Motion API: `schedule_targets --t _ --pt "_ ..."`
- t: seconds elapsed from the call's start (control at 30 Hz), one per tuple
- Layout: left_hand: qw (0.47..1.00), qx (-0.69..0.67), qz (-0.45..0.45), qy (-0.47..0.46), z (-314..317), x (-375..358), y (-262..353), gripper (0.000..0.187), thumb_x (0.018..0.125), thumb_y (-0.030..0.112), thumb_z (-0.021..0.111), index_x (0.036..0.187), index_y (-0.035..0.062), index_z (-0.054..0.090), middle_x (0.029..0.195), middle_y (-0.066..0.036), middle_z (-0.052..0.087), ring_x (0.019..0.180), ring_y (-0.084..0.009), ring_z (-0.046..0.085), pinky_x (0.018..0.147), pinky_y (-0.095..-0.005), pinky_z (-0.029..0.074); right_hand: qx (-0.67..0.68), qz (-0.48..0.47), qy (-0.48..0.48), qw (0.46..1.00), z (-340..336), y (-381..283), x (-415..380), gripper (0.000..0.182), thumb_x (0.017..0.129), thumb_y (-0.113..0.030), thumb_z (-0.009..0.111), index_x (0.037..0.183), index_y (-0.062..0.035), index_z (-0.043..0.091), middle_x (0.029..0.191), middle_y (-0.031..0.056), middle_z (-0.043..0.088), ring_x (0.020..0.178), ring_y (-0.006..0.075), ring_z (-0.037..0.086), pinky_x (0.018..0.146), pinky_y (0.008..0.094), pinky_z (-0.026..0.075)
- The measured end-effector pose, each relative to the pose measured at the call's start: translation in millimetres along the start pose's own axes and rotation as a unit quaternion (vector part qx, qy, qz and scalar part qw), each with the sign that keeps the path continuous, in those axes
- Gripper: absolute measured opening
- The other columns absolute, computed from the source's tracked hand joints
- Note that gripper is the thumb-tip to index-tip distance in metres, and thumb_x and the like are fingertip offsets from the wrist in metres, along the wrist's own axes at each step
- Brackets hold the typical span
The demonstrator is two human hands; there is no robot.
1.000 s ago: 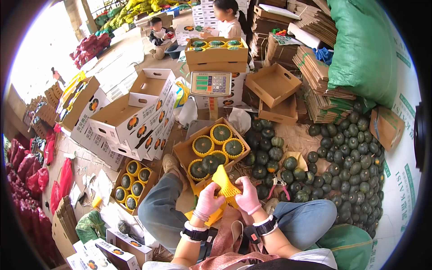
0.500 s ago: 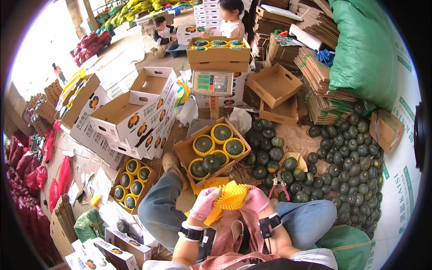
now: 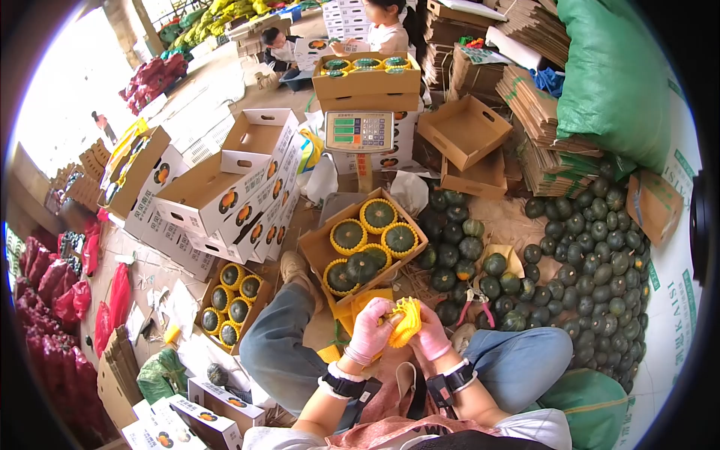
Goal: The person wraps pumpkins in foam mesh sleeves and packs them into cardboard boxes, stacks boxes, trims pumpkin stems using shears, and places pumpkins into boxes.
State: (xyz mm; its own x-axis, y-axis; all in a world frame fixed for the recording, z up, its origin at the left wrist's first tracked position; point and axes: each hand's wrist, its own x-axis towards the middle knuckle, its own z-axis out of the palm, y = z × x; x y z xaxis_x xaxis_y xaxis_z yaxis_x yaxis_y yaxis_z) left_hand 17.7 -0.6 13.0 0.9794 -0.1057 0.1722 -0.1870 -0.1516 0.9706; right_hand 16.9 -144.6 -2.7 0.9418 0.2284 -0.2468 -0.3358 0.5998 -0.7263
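Both my hands wear pink gloves and hold one yellow foam net sleeve between them, above my lap. My left hand grips its left side and my right hand its right side. The sleeve is bunched up and squeezed narrow. Just beyond it stands an open cardboard box with several dark green pumpkins sitting in yellow nets. More flat yellow nets lie under my hands.
A big heap of loose green pumpkins covers the floor to the right. A scale stands behind the box, a filled box beyond it. Printed cartons pile up left; another packed box lies by my left knee. Two people sit far back.
The net sleeve was stretched flat, then spread wide between my hands; now it is pressed together into a narrow bunch. The view has shifted slightly.
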Motion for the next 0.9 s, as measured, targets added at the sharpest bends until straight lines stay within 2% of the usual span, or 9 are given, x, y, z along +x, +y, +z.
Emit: schedule_targets --t 0.2,0.3,0.43,0.5,0.63,0.67,0.77,0.87,0.9 --pt "0.993 0.068 0.084 -0.044 -3.0 -0.7 0.2 0.027 0.084 0.01 0.061 0.107 -0.0019 0.052 0.09 -0.008 0.057 0.086 -0.0217 0.055 0.079 -0.0291 0.045 -0.096 -0.011 -0.012 0.995 -34.5 19.6 11.5 0.014 0.08 -0.006 0.063 0.094 -0.0034 0.06 0.088 -0.0012 0.06 0.08 0.0079 0.055 0.073 0.0215 0.045" --pt "0.987 -0.02 -0.07 -0.142 -15.3 -8.9 -2.9 0.026 0.087 0.014 0.059 0.107 -0.0009 0.053 0.091 -0.005 0.057 0.088 -0.016 0.054 0.081 -0.027 0.044 -0.181 -0.037 -0.016 0.983 -36.8 24.5 12.1 0.006 0.078 -0.002 0.062 0.084 -0.0029 0.06 0.081 -0.0025 0.056 0.076 0.0066 0.052 0.07 0.021 0.042" --pt "0.842 -0.477 -0.237 -0.082 -28.8 -21.7 3.5 0.022 0.089 0.02 0.059 0.104 0.0043 0.056 0.096 0.001 0.053 0.093 -0.0085 0.047 0.084 -0.0239 0.041 -0.178 0.006 -0.055 0.983 -24.2 4.5 3.9 0.003 0.073 -0.001 0.057 0.075 -0.0024 0.059 0.074 -0.0019 0.05 0.07 0.0069 0.049 0.066 0.0212 0.04" --pt "0.859 -0.3 -0.223 -0.35 -51.8 -17.9 -2.8 0.027 0.091 0.022 0.056 0.111 0.0045 0.054 0.098 0.002 0.053 0.097 -0.009 0.047 0.089 -0.0248 0.039 -0.076 0.072 -0.09 0.99 -20.7 -8.8 -2.3 0.006 0.071 -0.001 0.054 0.075 -0.002 0.059 0.075 -0.0007 0.053 0.071 0.0077 0.05 0.067 0.0214 0.04" --pt "0.855 -0.405 -0.291 -0.143 -65.5 -19.4 -14.7 0.016 0.09 0.02 0.057 0.098 0.0065 0.055 0.094 -0.002 0.057 0.088 -0.0113 0.054 0.081 -0.0284 0.046 0.089 0.25 -0.111 0.958 -15.7 -18.9 -29.4 0.038 0.077 -0.014 0.053 0.111 0.0034 0.05 0.109 0.0121 0.056 0.102 0.0238 0.055 0.087 0.0351 0.046" --pt "0.783 -0.539 -0.305 -0.058 -62.9 -12.5 -5.7 0.01 0.09 0.018 0.055 0.092 0.0084 0.053 0.092 -0.004 0.058 0.084 -0.0139 0.057 0.077 -0.0297 0.048 0.144 0.338 -0.142 0.919 -5.8 -26.3 -35.3 0.049 0.081 -0.019 0.051 0.123 0.0052 0.043 0.122 0.0155 0.053 0.113 0.0265 0.051 0.093 0.0389 0.044" --pt "0.754 -0.554 -0.348 -0.053 -35.9 -19.2 -12.0 0.017 0.091 0.023 0.052 0.098 0.0073 0.052 0.092 -0.003 0.058 0.085 -0.0133 0.056 0.078 -0.0279 0.047 -0.155 0.376 -0.157 0.9 -18.4 -22.1 -34.8 0.043 0.082 -0.02 0.057 0.115 0.0061 0.05 0.104 0.0122 0.062 0.098 0.023 0.06 0.086 0.0333 0.048" --pt "0.741 -0.529 -0.38 -0.163 -37.4 -23.5 -36.7 0.033 0.095 0.032 0.045 0.111 0.0035 0.051 0.103 -0.003 0.059 0.093 -0.0101 0.055 0.084 -0.0247 0.044 -0.161 0.087 -0.112 0.977 -28.3 -30.5 -3.7 0.038 0.085 -0.024 0.061 0.114 -0.0024 0.052 0.094 0.0082 0.063 0.085 0.0219 0.062 0.07 0.0301 0.052" --pt "0.734 -0.52 -0.39 -0.197 -41.9 -15.2 -45.0 0.037 0.095 0.033 0.045 0.115 0.0022 0.051 0.107 -0.005 0.059 0.096 -0.011 0.054 0.087 -0.0253 0.043 0.032 0.162 -0.032 0.986 -12.1 -43.5 13.6 0.038 0.081 -0.017 0.065 0.115 -0.0046 0.053 0.096 0.0079 0.064 0.084 0.0224 0.063 0.066 0.0276 0.053"
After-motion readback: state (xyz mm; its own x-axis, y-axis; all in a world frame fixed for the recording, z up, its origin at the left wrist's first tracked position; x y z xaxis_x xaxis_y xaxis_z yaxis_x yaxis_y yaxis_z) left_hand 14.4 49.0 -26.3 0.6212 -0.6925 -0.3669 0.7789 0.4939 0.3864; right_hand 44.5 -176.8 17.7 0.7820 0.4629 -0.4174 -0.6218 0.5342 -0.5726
